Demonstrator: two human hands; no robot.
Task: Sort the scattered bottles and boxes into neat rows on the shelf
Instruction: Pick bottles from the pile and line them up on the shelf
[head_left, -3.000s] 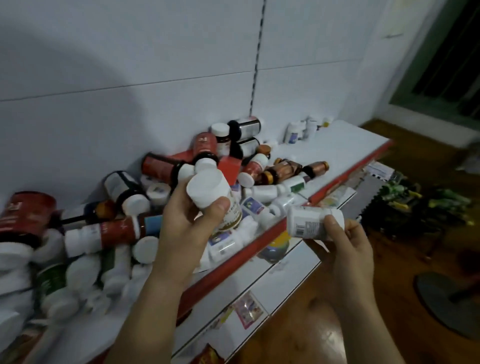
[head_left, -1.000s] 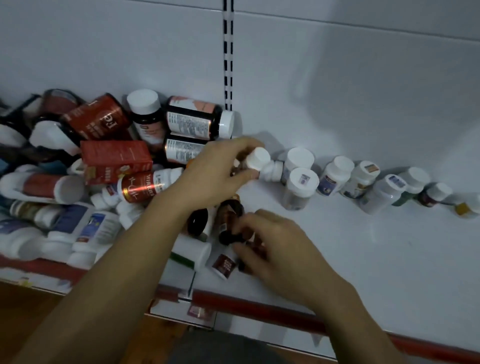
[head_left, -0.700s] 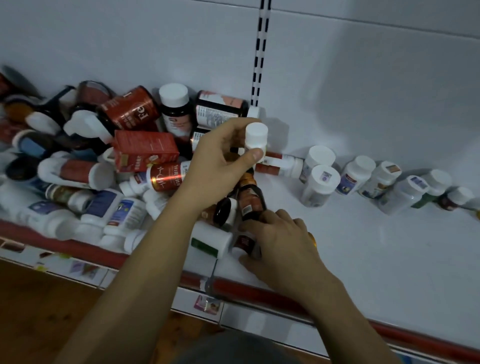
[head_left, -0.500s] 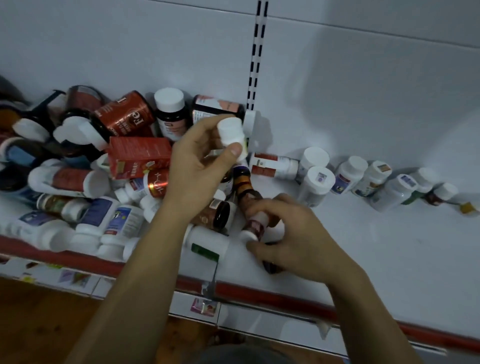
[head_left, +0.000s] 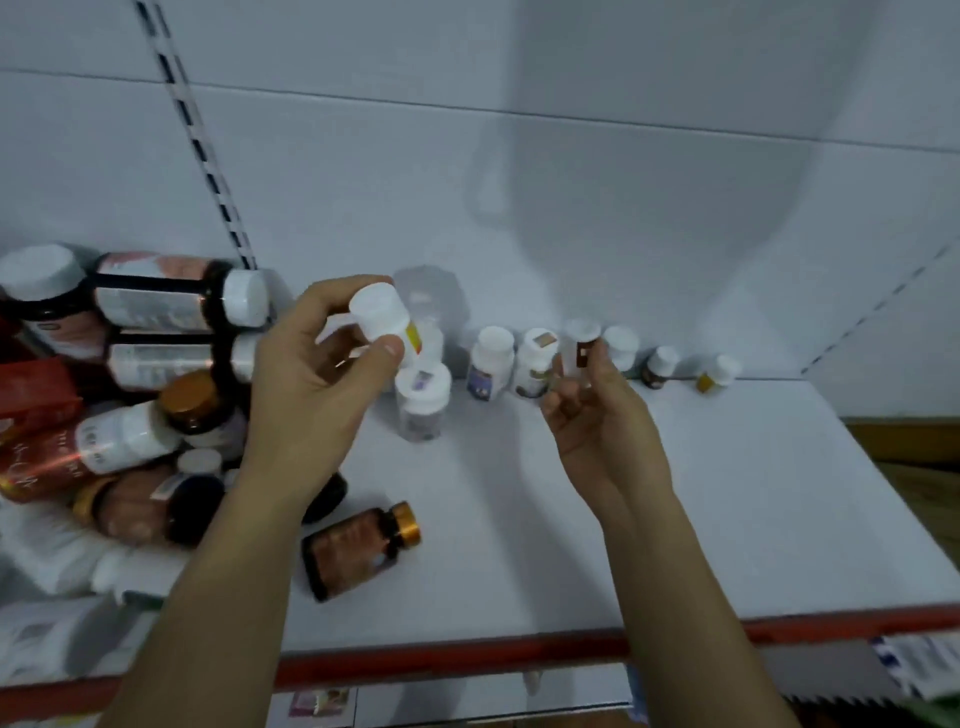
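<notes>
Placement step: white-capped bottle (head_left: 382, 322) pinched in left hand (head_left: 317, 374), small brown vial (head_left: 583, 353) in right hand (head_left: 597, 415); upright setting into back row (head_left: 621, 345) judged next

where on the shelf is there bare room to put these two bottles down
Free: the wide white shelf right of the lying amber bottle, between the back row of small bottles and the red front edge. Crowded: the pile at left.
</notes>
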